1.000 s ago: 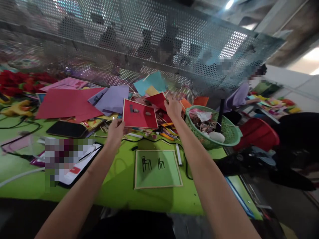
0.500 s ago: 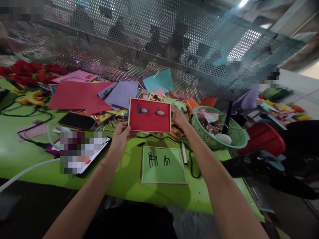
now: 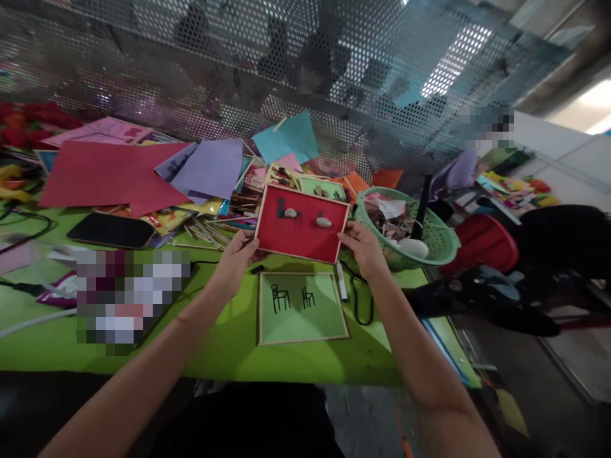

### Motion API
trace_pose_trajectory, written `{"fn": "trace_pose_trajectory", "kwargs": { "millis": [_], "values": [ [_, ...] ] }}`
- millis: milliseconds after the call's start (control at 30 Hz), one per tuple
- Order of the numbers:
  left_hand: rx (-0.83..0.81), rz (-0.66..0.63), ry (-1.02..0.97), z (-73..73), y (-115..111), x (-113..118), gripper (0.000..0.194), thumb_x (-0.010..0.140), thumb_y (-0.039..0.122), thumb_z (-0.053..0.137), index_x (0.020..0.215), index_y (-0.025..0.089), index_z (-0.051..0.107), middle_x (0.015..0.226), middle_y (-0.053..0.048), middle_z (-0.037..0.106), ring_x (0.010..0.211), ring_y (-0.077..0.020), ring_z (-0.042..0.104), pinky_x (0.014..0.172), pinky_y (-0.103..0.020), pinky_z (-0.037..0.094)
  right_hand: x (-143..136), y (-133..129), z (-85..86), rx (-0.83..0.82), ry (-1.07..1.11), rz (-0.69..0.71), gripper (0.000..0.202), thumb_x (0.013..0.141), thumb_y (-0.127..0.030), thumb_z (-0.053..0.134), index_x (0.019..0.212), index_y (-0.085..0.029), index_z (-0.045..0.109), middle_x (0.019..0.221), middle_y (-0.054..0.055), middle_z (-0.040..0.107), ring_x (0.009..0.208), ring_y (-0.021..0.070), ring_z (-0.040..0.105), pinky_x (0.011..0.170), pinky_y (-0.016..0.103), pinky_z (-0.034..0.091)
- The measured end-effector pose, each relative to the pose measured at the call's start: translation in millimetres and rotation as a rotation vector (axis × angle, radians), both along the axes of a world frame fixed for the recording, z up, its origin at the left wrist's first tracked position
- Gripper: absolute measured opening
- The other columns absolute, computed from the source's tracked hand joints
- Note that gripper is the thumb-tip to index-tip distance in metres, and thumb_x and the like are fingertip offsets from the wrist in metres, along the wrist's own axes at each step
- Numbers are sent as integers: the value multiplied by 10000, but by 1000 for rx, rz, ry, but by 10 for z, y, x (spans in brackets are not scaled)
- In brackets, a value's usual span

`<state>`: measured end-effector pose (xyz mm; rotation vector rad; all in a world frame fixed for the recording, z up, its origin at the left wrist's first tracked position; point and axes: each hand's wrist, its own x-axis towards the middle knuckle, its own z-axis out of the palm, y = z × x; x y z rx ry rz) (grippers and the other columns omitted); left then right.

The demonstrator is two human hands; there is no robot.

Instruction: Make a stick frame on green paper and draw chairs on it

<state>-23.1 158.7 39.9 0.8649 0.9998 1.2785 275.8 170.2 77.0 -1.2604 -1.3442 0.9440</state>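
Note:
Between my two hands a red framed picture (image 3: pixel 301 242) is held up, tilted, above the table. Two pale stones are stuck on it beside dark chair drawings. My left hand (image 3: pixel 238 254) grips its lower left corner, and my right hand (image 3: pixel 363 249) pinches the right edge. Below it a green framed picture (image 3: pixel 300 323) with two black chair drawings lies flat on the table. A white marker (image 3: pixel 342 283) lies by its upper right corner, and a small black cap (image 3: pixel 258 270) lies near its upper left.
A green basket (image 3: pixel 442 256) of scraps with a black-handled tool stands at the right. Red paper (image 3: pixel 109 175), purple paper (image 3: pixel 214 168) and sticks lie across the back, before a perforated metal screen (image 3: pixel 229 95). A dark phone (image 3: pixel 111 229) and cables are at the left.
My right hand has shifted from the upper right corner down to the right edge of the red picture. The picture now tilts more, its right side lower. The view has swung a little.

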Motion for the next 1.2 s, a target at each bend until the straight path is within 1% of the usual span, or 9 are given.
{"fn": "trace_pose_trajectory", "kwargs": {
  "millis": [167, 300, 367, 500, 567, 633, 733, 1000, 1200],
  "values": [
    [-78, -102, -65, 60, 176, 72, 293, 787, 361, 838, 1006, 196, 732, 1030, -61, 808, 873, -203, 749, 743, -329, 641, 72, -54, -55, 31, 27, -59, 409, 746, -542, 837, 1044, -285, 725, 1021, 50, 838, 964, 304, 794, 941, 517, 654],
    [-157, -146, -148, 86, 308, 144, 361, 818, 356, 840, 1125, 182, 761, 1150, -118, 826, 1005, -264, 788, 844, -414, 685, 69, -34, -55, 30, -47, 3, 437, 776, -570, 797, 1087, -270, 736, 1006, 56, 823, 949, 298, 780, 944, 516, 641],
    [-173, -145, -184, 76, 331, 172, 369, 844, 350, 827, 1166, 185, 758, 1187, -124, 826, 1060, -282, 792, 898, -446, 690, 54, -54, 7, 78, -198, -45, 463, 829, -541, 743, 1197, -261, 734, 1051, 88, 803, 959, 305, 765, 952, 533, 630],
    [-198, -131, -232, 26, 320, 207, 342, 891, 353, 796, 1202, 217, 755, 1197, -102, 831, 1081, -289, 797, 906, -460, 700, -100, -168, 248, 245, -680, -344, 584, 915, -395, 666, 1489, -295, 629, 1364, 173, 683, 1119, 347, 711, 1079, 596, 566],
    [-224, -129, -240, 7, 308, 214, 312, 905, 350, 787, 1193, 233, 761, 1177, -91, 837, 1060, -288, 802, 884, -457, 707, -268, -216, 355, 259, -823, -268, 533, 969, -384, 636, 1501, -358, 632, 1403, 159, 660, 1222, 363, 674, 1088, 585, 569],
    [-244, -136, -241, -1, 295, 216, 284, 920, 340, 777, 1184, 236, 762, 1162, -87, 841, 1028, -284, 809, 863, -451, 711, -469, -225, 400, 295, -879, -80, 441, 1018, -371, 598, 1451, -407, 668, 1336, 109, 697, 1256, 338, 665, 1080, 538, 582],
    [-245, -158, -242, 3, 265, 206, 285, 941, 329, 761, 1206, 226, 755, 1169, -92, 839, 977, -265, 817, 852, -424, 712, -733, -165, 345, 363, -902, 98, 362, 1029, -320, 628, 1376, -373, 713, 1264, 84, 725, 1226, 298, 680, 1086, 460, 571],
    [-244, -204, -274, 25, 194, 136, 308, 958, 250, 748, 1258, 189, 725, 1107, -97, 847, 897, -210, 827, 873, -343, 700, -857, -10, 122, 526, -929, 92, 87, 1027, -210, 671, 1096, -234, 718, 1078, 89, 741, 1041, 269, 698, 926, 404, 555],
    [-253, -212, -287, 14, 199, 141, 324, 981, 224, 707, 1304, 191, 713, 1110, -91, 851, 956, -211, 827, 923, -342, 691, -829, -16, 99, 565, -995, 81, 94, 1027, -276, 697, 1105, -227, 682, 1083, 101, 745, 1015, 274, 690, 889, 393, 542]
  ]
}}
